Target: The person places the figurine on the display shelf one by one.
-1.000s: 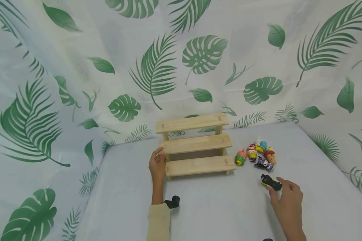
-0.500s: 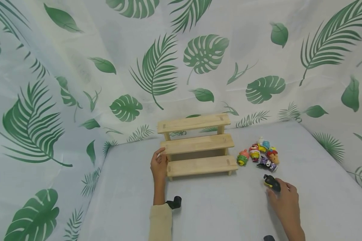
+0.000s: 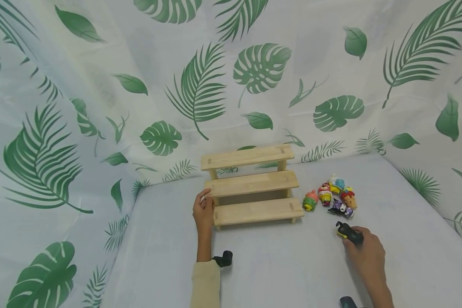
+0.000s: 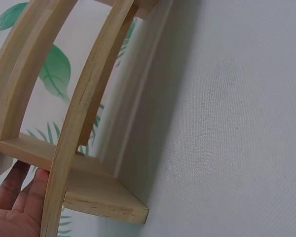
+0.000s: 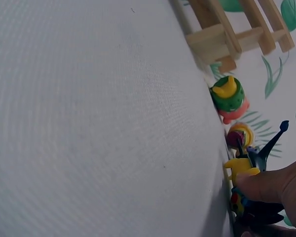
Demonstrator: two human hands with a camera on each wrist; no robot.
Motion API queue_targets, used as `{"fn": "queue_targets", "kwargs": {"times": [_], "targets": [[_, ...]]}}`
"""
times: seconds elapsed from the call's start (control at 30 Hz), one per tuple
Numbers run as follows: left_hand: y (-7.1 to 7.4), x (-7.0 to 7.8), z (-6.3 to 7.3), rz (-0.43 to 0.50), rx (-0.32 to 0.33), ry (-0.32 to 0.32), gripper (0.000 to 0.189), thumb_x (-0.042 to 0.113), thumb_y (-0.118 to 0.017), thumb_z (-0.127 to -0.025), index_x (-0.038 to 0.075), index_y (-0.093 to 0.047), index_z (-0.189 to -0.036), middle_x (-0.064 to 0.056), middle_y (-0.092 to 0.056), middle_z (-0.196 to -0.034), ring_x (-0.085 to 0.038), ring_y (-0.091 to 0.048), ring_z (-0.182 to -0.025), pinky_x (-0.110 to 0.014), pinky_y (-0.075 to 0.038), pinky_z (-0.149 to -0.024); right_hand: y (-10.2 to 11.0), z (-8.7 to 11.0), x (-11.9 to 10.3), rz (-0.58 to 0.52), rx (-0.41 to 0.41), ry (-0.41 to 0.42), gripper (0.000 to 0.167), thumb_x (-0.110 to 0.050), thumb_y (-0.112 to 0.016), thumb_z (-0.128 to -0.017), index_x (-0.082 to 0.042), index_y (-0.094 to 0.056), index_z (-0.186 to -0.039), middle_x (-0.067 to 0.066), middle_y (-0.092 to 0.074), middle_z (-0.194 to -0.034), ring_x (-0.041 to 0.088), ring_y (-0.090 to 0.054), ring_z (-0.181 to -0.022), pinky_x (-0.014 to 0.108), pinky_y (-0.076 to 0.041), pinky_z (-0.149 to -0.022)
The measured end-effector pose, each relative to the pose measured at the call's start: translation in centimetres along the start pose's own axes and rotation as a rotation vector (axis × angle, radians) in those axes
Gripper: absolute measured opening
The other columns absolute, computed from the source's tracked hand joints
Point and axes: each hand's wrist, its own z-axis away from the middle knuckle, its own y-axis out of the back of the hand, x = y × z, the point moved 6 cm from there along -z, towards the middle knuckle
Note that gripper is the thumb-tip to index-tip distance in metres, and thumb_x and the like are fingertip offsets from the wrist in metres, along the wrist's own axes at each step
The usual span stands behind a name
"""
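One black-and-yellow smooth figurine was pinched by the right hand, thumb against fingers, on the person's side of a cluster of multicoloured figurines; its long axis slanted, the thin hooked tip pointing forward and left; the left hand, fingers loosely bent, rested against the left end of a pale wooden three-tier stand; white desk stretched between the stand's front edge and the right hand, its far edge meeting leaf-printed white cloth.

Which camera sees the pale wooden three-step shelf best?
The head view: the shelf shows all three steps. The left wrist view shows it close but cut off; the right wrist view, only one end.
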Motion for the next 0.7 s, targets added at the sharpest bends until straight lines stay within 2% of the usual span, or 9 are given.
{"fn": "queue_targets", "kwargs": {"times": [0.13, 0.33, 0.4, 0.57, 0.63, 0.7], "targets": [[0.0, 1.6, 0.7, -0.015, -0.001, -0.012, 0.026, 0.01, -0.053, -0.1, 0.002, -0.062, -0.124, 0.005, -0.054, -0.064, -0.008, -0.043, -0.056, -0.018, -0.035, -0.049, 0.1, 0.0, 0.2, -0.014, 0.018, 0.006, 0.051, -0.01, -0.068, -0.087, 0.008, -0.047, -0.13, 0.037, -0.048, -0.125, 0.053, -0.043, -0.12, 0.064, -0.029, -0.104], [-0.1, 2.0, 1.1, -0.018, 0.005, -0.014, 0.026, 0.01, -0.053, -0.1, 0.002, -0.061, -0.124, 0.006, -0.053, -0.063, -0.004, -0.04, -0.054, -0.018, -0.033, -0.049, 0.2, 0.3, 0.4, -0.033, 0.043, -0.004, 0.052, -0.015, -0.07, -0.086, 0.008, -0.049, -0.128, 0.036, -0.051, -0.125, 0.052, -0.045, -0.121, 0.062, -0.032, -0.104], [-0.1, 1.9, 1.1, -0.019, 0.007, -0.01, 0.026, 0.01, -0.053, -0.1, 0.002, -0.062, -0.124, -0.002, -0.055, -0.064, -0.004, -0.039, -0.053, -0.018, -0.033, -0.048, 0.3, 0.5, 0.4, -0.044, 0.055, -0.003, 0.052, -0.015, -0.071, -0.086, 0.008, -0.05, -0.127, 0.035, -0.052, -0.124, 0.051, -0.046, -0.12, 0.062, -0.034, -0.103], [-0.1, 1.9, 1.1, -0.034, 0.009, -0.006, 0.026, 0.011, -0.052, -0.1, 0.003, -0.061, -0.124, -0.003, -0.055, -0.065, -0.004, -0.039, -0.053, -0.018, -0.033, -0.048, 0.5, 1.0, 0.1, -0.059, 0.101, 0.034, 0.049, -0.017, -0.071, -0.087, 0.007, -0.052, -0.124, 0.033, -0.054, -0.119, 0.046, -0.052, -0.108, 0.055, -0.041, -0.086], [-0.1, 1.9, 1.1, -0.045, 0.011, -0.004, 0.027, 0.011, -0.053, -0.101, 0.003, -0.061, -0.124, 0.006, -0.053, -0.064, -0.004, -0.04, -0.054, -0.018, -0.034, -0.049, 0.5, 1.2, 0.0, -0.066, 0.117, 0.05, 0.047, -0.018, -0.071, -0.086, 0.006, -0.053, -0.123, 0.032, -0.055, -0.116, 0.043, -0.053, -0.104, 0.05, -0.041, -0.08], [-0.2, 1.3, 0.7, -0.043, 0.016, 0.001, 0.027, 0.013, -0.053, -0.101, 0.005, -0.062, -0.125, 0.006, -0.053, -0.063, -0.005, -0.041, -0.054, -0.018, -0.034, -0.049, 0.6, 1.4, -0.2, -0.08, 0.128, 0.058, 0.046, -0.018, -0.071, -0.086, 0.004, -0.054, -0.123, 0.03, -0.057, -0.114, 0.041, -0.054, -0.103, 0.046, -0.043, -0.078]]}}
